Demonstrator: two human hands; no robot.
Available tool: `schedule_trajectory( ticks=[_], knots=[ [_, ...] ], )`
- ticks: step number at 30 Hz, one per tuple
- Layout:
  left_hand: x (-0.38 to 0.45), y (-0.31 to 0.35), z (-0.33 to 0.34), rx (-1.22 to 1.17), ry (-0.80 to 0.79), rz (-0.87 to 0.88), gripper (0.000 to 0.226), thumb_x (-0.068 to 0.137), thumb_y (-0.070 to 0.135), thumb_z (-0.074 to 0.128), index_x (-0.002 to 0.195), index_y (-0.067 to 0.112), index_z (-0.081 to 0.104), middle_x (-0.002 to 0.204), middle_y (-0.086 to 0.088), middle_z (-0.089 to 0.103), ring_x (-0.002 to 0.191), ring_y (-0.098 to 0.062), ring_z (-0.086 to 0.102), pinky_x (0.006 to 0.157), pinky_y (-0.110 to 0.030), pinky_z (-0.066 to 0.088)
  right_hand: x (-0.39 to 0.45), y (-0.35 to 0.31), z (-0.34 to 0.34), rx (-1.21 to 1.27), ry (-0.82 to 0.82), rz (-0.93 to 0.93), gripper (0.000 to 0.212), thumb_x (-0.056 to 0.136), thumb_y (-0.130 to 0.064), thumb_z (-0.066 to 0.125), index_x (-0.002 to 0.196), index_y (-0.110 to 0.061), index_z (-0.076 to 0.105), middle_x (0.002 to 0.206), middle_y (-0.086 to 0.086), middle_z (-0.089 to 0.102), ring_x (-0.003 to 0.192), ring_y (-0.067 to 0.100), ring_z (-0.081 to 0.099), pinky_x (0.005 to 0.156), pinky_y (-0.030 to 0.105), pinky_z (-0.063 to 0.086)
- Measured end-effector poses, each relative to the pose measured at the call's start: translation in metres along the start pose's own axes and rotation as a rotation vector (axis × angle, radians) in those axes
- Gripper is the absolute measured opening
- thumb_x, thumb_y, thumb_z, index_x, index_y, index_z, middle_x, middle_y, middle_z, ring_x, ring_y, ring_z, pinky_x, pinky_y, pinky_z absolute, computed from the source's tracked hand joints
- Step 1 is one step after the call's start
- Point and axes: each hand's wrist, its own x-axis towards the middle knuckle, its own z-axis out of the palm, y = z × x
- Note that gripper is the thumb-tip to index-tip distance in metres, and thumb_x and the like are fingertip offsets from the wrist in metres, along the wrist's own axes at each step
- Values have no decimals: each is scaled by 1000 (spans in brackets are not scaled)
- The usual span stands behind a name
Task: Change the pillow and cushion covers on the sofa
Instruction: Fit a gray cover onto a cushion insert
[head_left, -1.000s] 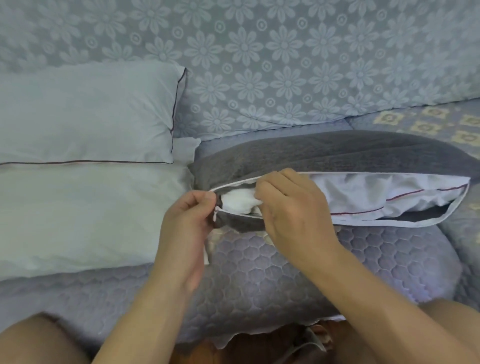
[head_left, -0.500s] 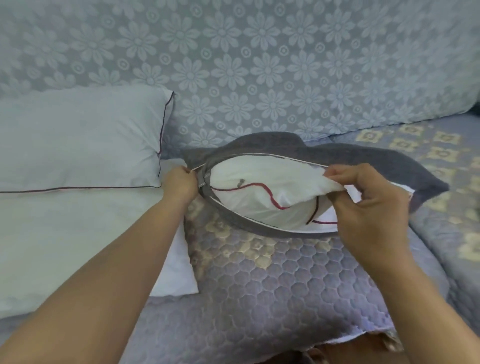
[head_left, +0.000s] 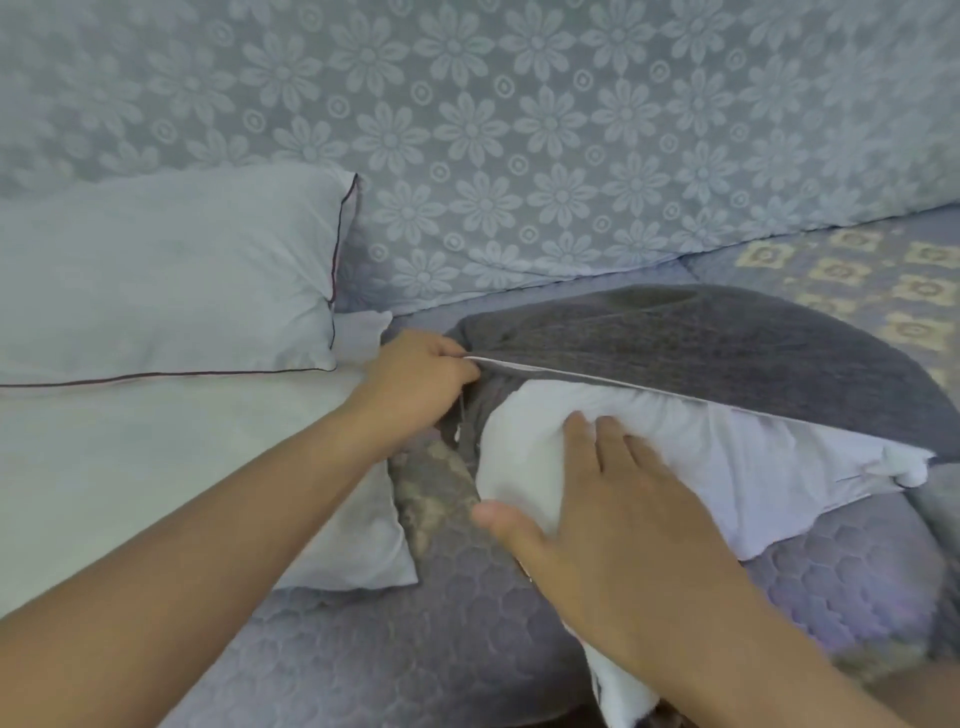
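A dark grey cushion cover (head_left: 701, 353) lies on the sofa seat at the right, its zipped edge wide apart. A white inner pillow (head_left: 701, 457) bulges out of that mouth toward me. My left hand (head_left: 415, 384) pinches the cover's left corner at the zip end. My right hand (head_left: 587, 514) grips the white pillow's near corner, fingers on top and thumb underneath. A loose zip pull hangs just below my left hand.
Two pale pillows lie at the left: one (head_left: 166, 275) leans on the floral backrest (head_left: 519, 130), the other (head_left: 182, 478) lies flat before it. The quilted lilac seat cover (head_left: 415, 649) spreads in front. A patterned seat section (head_left: 857, 270) lies at the far right.
My right hand left the cover's upper edge and now grips the white pillow, which has come further out toward me. My left hand still holds the cover's left corner.
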Motion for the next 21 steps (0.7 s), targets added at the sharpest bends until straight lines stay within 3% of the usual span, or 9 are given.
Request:
schedule_trajectory(
  ticks=[1,3,6,8,11,13,17,19,21],
  knots=[
    [-7,7,6,-71,21,-29,19,79,21,64,75,3,69,54,-3,55,55,-20,53,61,-39,46,6,0,9,-63,25,28,119,73,-91,22,156,-9,2,160,17,16,147,34,20,119,47,25],
    [-17,15,21,-191,74,-41,16,83,15,63,70,5,63,58,0,54,58,-20,49,62,-35,36,18,1,27,-175,86,75,117,74,-80,56,152,-2,18,147,23,35,133,40,39,107,52,39],
    [-23,6,54,-42,166,38,6,90,18,63,88,13,60,107,-4,52,99,-21,53,87,-34,42,34,2,53,-257,204,50,81,58,-34,86,124,1,53,104,21,60,90,35,61,72,45,51],
    [-20,-19,72,52,217,77,22,90,24,67,102,11,53,122,-8,41,116,-23,43,102,-32,35,40,7,55,-226,290,-41,65,36,-12,89,94,-6,61,70,11,58,58,27,58,47,31,37],
    [16,-61,66,323,266,-29,28,95,24,55,119,9,55,139,-20,42,128,-39,39,110,-43,32,41,16,47,-199,397,-153,58,28,-5,91,70,-16,53,51,0,47,36,20,42,42,25,16],
    [50,-77,43,321,218,-162,27,97,23,51,119,12,61,132,-23,53,125,-42,49,106,-44,41,37,31,44,-187,461,-199,51,37,-5,90,68,-20,52,50,-5,46,35,18,36,38,25,19],
    [87,-79,7,230,137,-209,1,92,13,61,92,14,60,96,-12,64,94,-35,66,70,-34,52,25,69,40,-54,481,-238,25,62,-4,74,74,-24,65,56,-5,54,44,16,51,40,34,46],
    [101,-78,-3,363,158,-182,7,93,15,61,91,11,67,104,-15,69,89,-34,66,64,-32,49,14,81,32,-35,457,-247,22,61,-11,65,75,-28,66,58,-5,56,46,18,53,39,34,46],
    [116,-75,-10,507,130,-157,18,96,19,58,103,8,72,118,-17,68,103,-35,65,76,-34,46,1,94,27,-48,386,-237,27,52,-21,64,76,-35,66,60,-10,59,47,14,57,37,31,46]
  ],
)
